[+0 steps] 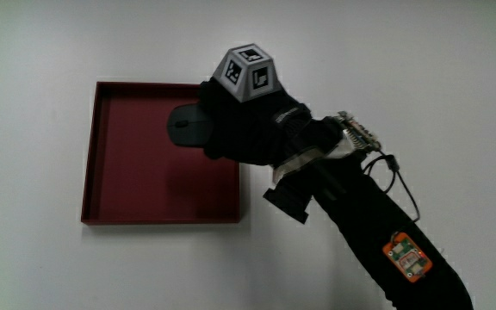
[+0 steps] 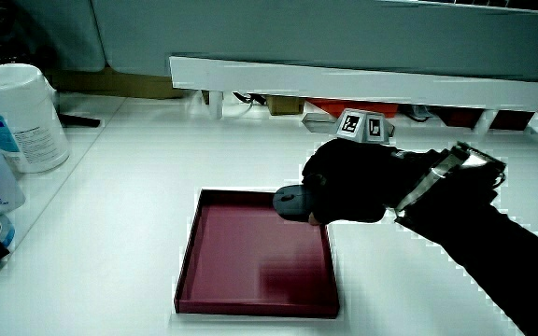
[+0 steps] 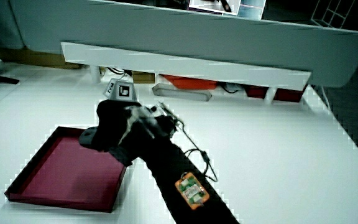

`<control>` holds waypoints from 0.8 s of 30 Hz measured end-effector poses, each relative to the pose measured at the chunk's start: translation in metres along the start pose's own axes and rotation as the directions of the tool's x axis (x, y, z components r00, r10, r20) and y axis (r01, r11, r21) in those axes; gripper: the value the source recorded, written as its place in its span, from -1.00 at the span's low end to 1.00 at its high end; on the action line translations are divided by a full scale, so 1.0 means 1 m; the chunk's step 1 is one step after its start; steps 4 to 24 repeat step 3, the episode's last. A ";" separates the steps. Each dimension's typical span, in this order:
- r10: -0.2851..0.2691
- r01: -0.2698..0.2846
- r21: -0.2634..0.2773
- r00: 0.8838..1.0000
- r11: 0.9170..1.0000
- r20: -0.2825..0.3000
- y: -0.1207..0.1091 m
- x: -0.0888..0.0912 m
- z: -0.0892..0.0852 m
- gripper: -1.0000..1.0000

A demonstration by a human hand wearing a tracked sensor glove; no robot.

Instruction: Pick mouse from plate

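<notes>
Covering most of the mouse (image 1: pixel 182 125), the hand (image 1: pixel 244 120) hides its fingers.

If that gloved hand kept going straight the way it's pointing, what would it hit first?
The hand is already on the dark mouse in the red tray, apparently cupping it. Past that comes the tray's floor.

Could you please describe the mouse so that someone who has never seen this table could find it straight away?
Start at the square dark red plate lying on the white table. At the plate's edge farther from the person, the black gloved hand reaches in. The mouse is the small, dark grey, rounded thing poking out from under that hand; nothing else can be seen on the plate.
</notes>
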 end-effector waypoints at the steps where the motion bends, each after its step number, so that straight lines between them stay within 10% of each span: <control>1: -0.027 0.027 0.006 0.999 1.000 0.020 -0.002 0.005 0.002 1.00; 24: -0.051 0.050 0.008 0.999 0.999 0.012 -0.008 0.014 0.008 1.00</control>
